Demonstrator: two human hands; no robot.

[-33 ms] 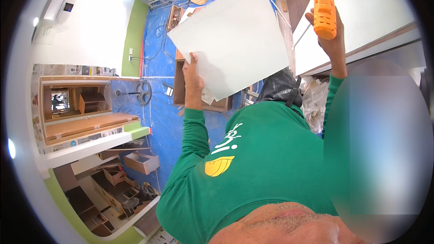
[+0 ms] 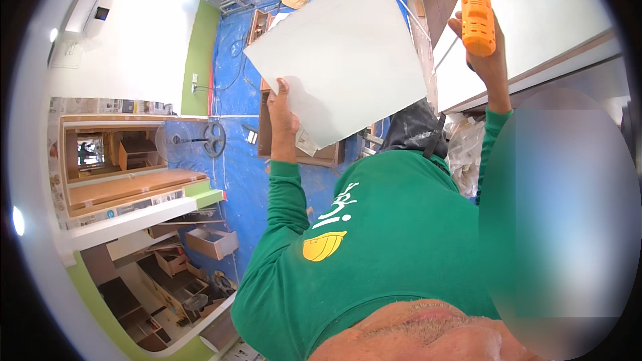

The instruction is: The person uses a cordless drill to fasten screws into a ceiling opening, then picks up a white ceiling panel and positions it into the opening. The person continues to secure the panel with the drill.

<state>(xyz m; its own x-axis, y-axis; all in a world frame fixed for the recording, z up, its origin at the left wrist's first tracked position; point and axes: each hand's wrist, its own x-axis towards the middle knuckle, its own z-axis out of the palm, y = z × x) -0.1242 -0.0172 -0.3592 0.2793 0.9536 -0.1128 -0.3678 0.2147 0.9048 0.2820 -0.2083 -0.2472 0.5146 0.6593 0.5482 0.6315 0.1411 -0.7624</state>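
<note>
My left hand (image 2: pixel 284 117) grips the near left edge of a large flat white panel (image 2: pixel 348 53), with the thumb on top and the fingers hidden beneath it. The panel is tilted and raised in front of me. In my right hand (image 2: pixel 493 67) is an orange power drill (image 2: pixel 478 19), held up at the upper right with its dark chuck pointing away from me. The drill body hides most of that hand's grip. Drill and panel are apart.
White cabinet fronts (image 2: pixel 535 33) stand at the right. Blue plastic sheeting (image 2: pixel 231 100) covers the floor. Under the panel is a brown wooden box (image 2: pixel 329 155). A standing fan (image 2: pixel 194 139) is at the left, and a drawer box (image 2: pixel 212 243) lies lower left.
The panel and my left hand have shifted very slightly left. The drill has also moved a touch left. Both grips are unchanged.
</note>
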